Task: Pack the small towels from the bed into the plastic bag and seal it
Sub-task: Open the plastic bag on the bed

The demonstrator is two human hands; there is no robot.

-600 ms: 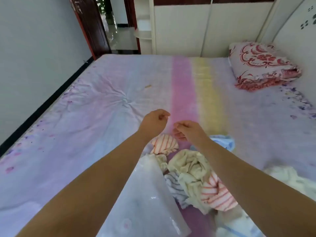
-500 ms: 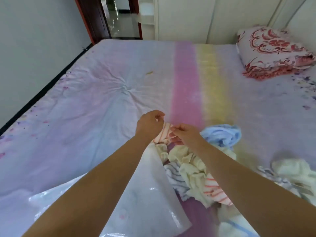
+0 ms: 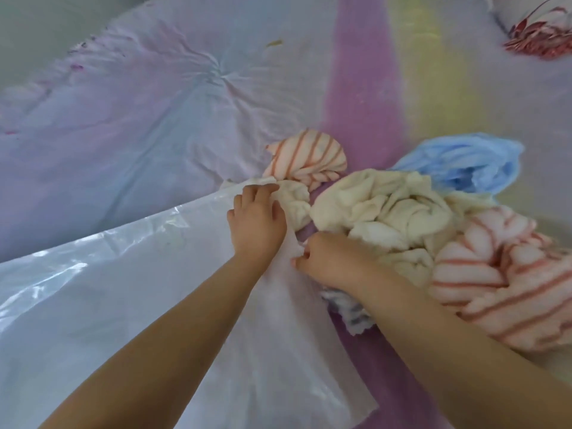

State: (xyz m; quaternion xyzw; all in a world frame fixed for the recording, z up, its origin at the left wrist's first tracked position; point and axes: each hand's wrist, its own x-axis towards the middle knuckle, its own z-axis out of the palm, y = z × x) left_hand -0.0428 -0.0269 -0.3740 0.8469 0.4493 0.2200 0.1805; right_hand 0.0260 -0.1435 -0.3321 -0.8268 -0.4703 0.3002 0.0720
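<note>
A large clear plastic bag (image 3: 130,289) lies flat on the bed, its edge next to a heap of small towels. My left hand (image 3: 257,221) rests on the bag's edge, fingers spread over the plastic. My right hand (image 3: 328,261) pinches the same edge just to the right. The heap holds a cream towel (image 3: 383,212), an orange-striped towel (image 3: 309,159), a blue towel (image 3: 464,165), a larger pink-striped towel (image 3: 501,280) and a grey-blue one (image 3: 353,311) partly under my right forearm.
The bed sheet (image 3: 154,119) is pale lilac with a pink and a yellow stripe, wrinkled at the centre. A folded red-patterned quilt (image 3: 538,38) lies at the far right. A grey wall (image 3: 37,29) runs along the bed's left side.
Both hands dropped from above the towels down to the bag's edge and took hold of it. The view tilted down and closer to the bed.
</note>
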